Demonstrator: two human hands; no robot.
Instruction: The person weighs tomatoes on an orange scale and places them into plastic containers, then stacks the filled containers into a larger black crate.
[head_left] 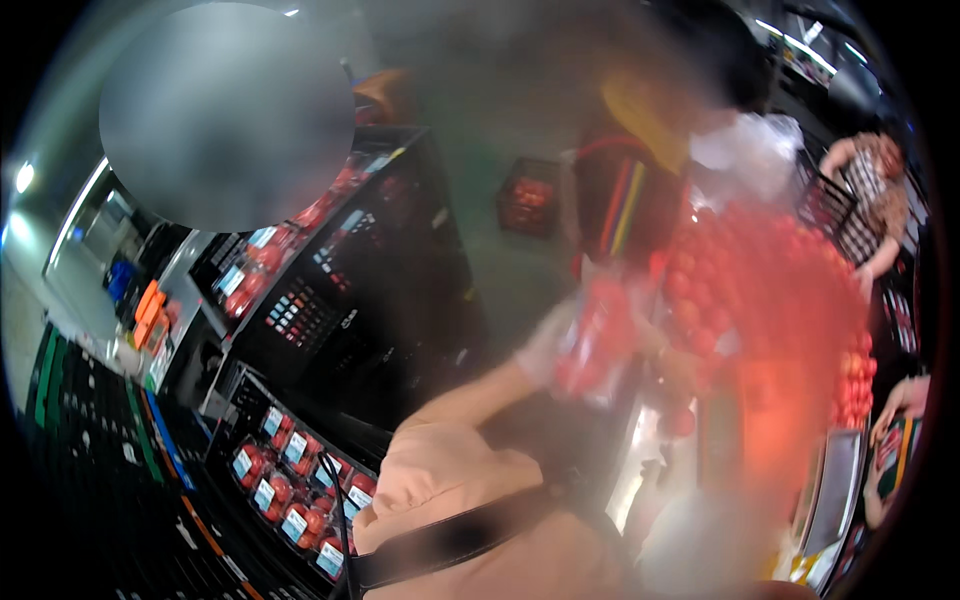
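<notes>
One clear pack of red fruit (pixel 594 348) sits between three and four o'clock from centre, gripped along its left side by the left hand (pixel 545 345), apparently to steady it; the right hand (pixel 672 360) blurs at its three o'clock, grip impossible to tell. Labelled packs (pixel 297 448) fill a black crate (pixel 245 395) at eight o'clock, labels up, presumably for easy reading.

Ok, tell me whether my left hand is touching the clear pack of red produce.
Touching. The head view, though blurred, shows the left hand against the left side of the clear pack, with no gap between them.
</notes>
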